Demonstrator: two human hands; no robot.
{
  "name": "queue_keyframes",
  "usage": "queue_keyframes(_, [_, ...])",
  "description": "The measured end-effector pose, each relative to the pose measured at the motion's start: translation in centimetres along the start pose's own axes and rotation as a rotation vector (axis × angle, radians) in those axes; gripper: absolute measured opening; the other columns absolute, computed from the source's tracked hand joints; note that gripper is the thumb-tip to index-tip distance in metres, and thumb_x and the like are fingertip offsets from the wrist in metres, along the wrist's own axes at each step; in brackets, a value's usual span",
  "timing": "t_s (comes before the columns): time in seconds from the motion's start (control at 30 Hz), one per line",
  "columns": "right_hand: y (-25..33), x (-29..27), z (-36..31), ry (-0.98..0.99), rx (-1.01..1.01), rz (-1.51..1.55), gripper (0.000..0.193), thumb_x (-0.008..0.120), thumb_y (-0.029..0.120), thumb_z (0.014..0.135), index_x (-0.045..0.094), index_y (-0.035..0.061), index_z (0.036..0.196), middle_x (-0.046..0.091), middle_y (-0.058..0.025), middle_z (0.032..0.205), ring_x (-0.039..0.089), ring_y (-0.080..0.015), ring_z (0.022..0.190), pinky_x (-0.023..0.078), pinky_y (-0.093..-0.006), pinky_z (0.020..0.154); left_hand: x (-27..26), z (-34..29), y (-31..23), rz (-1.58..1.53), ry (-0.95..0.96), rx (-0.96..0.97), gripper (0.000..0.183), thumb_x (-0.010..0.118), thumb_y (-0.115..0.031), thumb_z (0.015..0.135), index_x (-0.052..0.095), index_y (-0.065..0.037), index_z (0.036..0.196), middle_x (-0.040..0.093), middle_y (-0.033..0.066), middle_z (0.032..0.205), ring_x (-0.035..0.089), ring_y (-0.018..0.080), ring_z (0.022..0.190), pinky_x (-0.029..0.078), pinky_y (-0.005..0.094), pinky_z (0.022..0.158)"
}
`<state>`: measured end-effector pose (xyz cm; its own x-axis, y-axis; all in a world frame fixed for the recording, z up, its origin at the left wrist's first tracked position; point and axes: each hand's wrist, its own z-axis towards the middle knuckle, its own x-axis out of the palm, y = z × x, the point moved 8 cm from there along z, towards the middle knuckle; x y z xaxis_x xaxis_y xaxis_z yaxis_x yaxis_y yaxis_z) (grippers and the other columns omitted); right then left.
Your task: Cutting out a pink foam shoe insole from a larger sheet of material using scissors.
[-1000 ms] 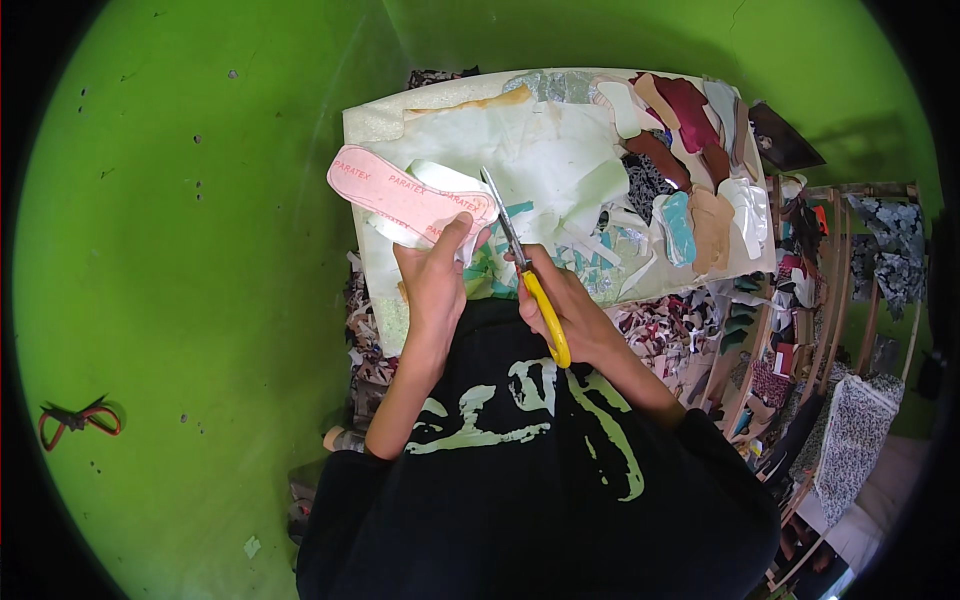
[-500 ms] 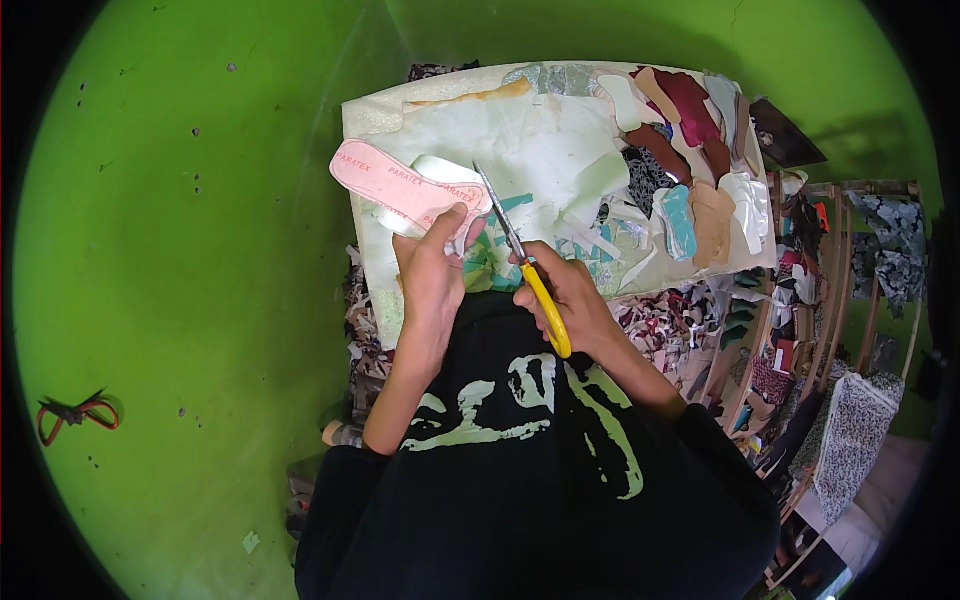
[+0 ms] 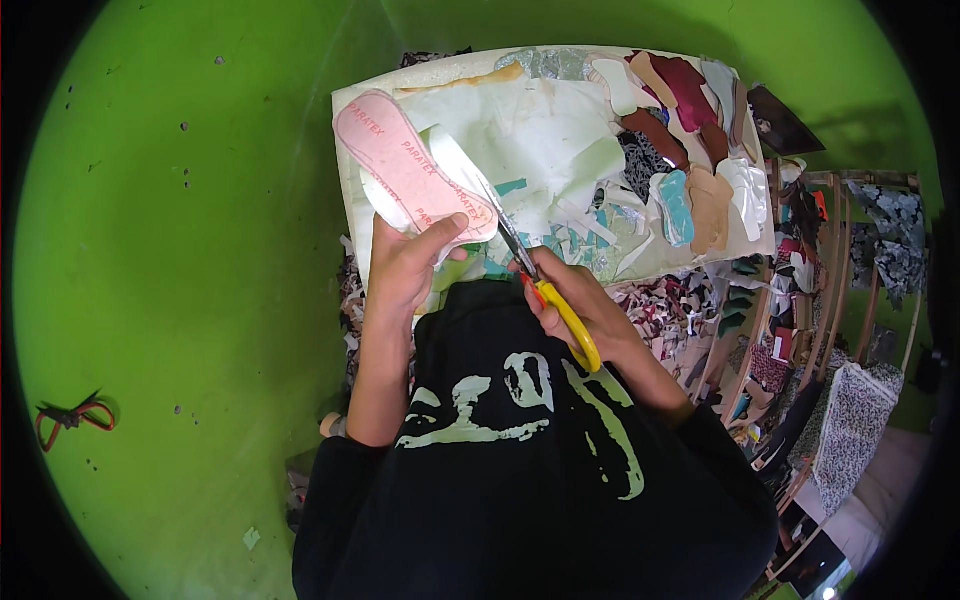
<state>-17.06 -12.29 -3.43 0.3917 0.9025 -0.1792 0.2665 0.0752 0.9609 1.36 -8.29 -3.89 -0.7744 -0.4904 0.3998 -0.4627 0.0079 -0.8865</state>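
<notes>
My left hand [image 3: 405,262] pinches the near end of a pink insole [image 3: 410,165], thumb on top. The insole is printed in red, and pale white-green material shows behind its edges. In my right hand [image 3: 575,295] are scissors [image 3: 562,310] with yellow handles and long metal blades. Those blades point up and to the left, lying along the insole's right edge near my left thumb. Whether the blades are parted is hard to make out. Below the insole, the white work table [image 3: 545,130] carries small teal and white offcuts [image 3: 600,235].
Several cut sole-shaped pieces [image 3: 708,210] in tan, teal, maroon and white lie along the table's right side. Heaped scraps [image 3: 670,325] are below its near edge. A wooden rack [image 3: 835,270] with fabric stands at right. Red-handled cutters [image 3: 75,418] are against the green surface at left.
The insole has turned more upright, its far end rising. The scissors have shifted slightly right and nearer me, their blades now along the insole's right edge.
</notes>
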Motion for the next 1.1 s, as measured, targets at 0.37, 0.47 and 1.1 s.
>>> queue_keyframes(0.37, [0.4, 0.0, -1.3, -0.022, 0.164, 0.26, 0.053, 0.067, 0.046, 0.09, 0.051, 0.0012, 0.115, 0.048, -0.0059, 0.06, 0.047, -0.0146, 0.046, 0.034, -0.0309, 0.047, 0.2, -0.4, -0.5, -0.001, -0.018, 0.016, 0.045, 0.069, 0.001, 0.083, 0.052, 0.001, 0.124, 0.069, 0.0119, 0.104, 0.07, 0.0187, 0.088, 0.054, 0.0261, 0.058])
queue_keyframes(0.47, [1.1, -0.7, -1.1, -0.041, 0.012, 0.114, 0.063, 0.063, 0.057, 0.089, 0.05, 0.0007, 0.115, 0.045, -0.0089, 0.059, 0.044, -0.0188, 0.049, 0.033, -0.0341, 0.05, 0.2, -0.5, -0.6, -0.003, 0.012, 0.01, 0.046, 0.069, 0.002, 0.082, 0.052, 0.001, 0.125, 0.069, 0.0124, 0.104, 0.069, 0.0189, 0.088, 0.054, 0.026, 0.057])
queue_keyframes(1.1, [2.1, -1.0, -1.0, 0.025, -0.066, -0.092, 0.064, 0.066, 0.059, 0.085, 0.049, -0.0003, 0.103, 0.042, -0.0163, 0.059, 0.041, -0.0348, 0.054, 0.036, -0.0424, 0.055, 0.2, 0.0, -0.7, 0.085, 0.11, -0.137, 0.05, 0.073, -0.002, 0.077, 0.055, 0.0, 0.123, 0.07, 0.009, 0.098, 0.067, 0.0155, 0.078, 0.049, 0.0256, 0.051])
